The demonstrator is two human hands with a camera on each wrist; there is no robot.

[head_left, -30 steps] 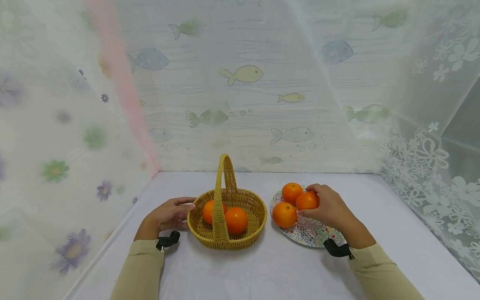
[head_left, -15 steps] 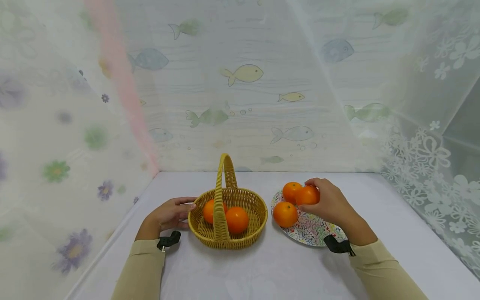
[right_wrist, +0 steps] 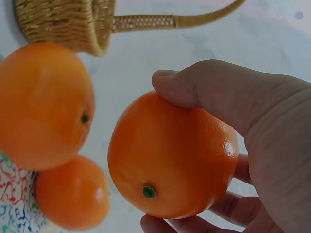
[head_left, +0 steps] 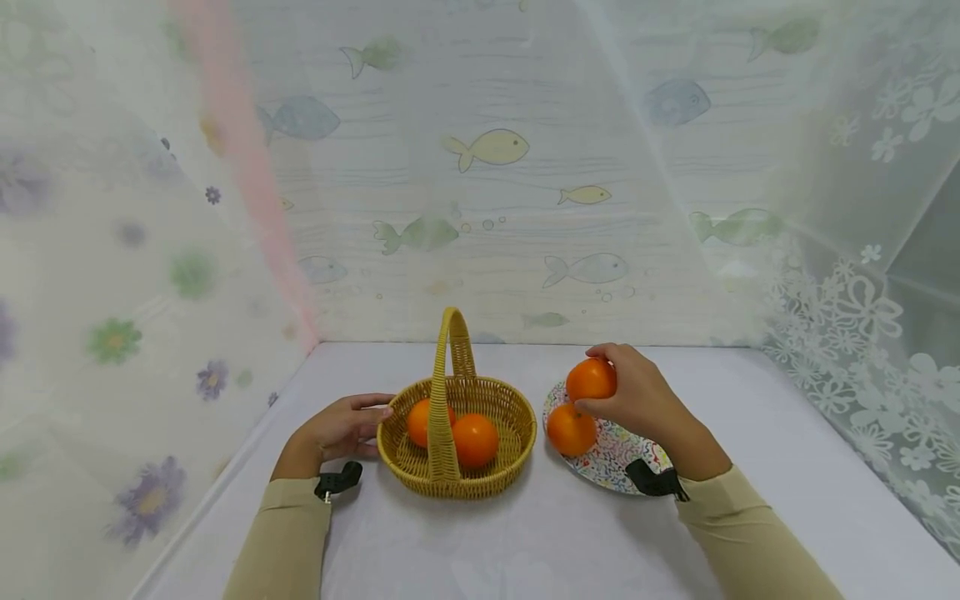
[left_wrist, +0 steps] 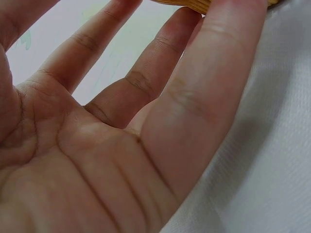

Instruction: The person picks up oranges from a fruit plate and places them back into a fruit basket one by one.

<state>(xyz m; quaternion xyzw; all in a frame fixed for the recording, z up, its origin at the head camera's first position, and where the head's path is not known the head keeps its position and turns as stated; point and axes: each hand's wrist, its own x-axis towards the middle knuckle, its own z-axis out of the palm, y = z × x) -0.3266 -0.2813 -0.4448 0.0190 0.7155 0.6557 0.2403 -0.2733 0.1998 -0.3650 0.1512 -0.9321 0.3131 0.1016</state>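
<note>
My right hand (head_left: 637, 400) grips an orange (right_wrist: 165, 150) between thumb and fingers, raised over the back part of a round plate with a colourful squiggle pattern (head_left: 618, 457). A second orange (head_left: 572, 431) rests at the plate's left side. In the right wrist view a third orange (right_wrist: 73, 194) shows on the plate; the held one covers it in the head view. My left hand (head_left: 337, 429) touches the left rim of a yellow woven basket (head_left: 480, 485), its fingers extended. Inside the basket lie two oranges (head_left: 476, 441), one partly behind the handle (head_left: 440, 417).
The basket's tall arched handle rises above its rim. A white cloth covers the table (head_left: 420, 550). Behind it hangs a curtain with fish drawings (head_left: 495, 148), with flowered sheets (head_left: 112, 342) at the sides. A black strap device (head_left: 339, 480) sits on each wrist.
My right hand has lifted its orange off the plate and carried it left, over the orange at the back. My left hand and the basket have stayed in place.
</note>
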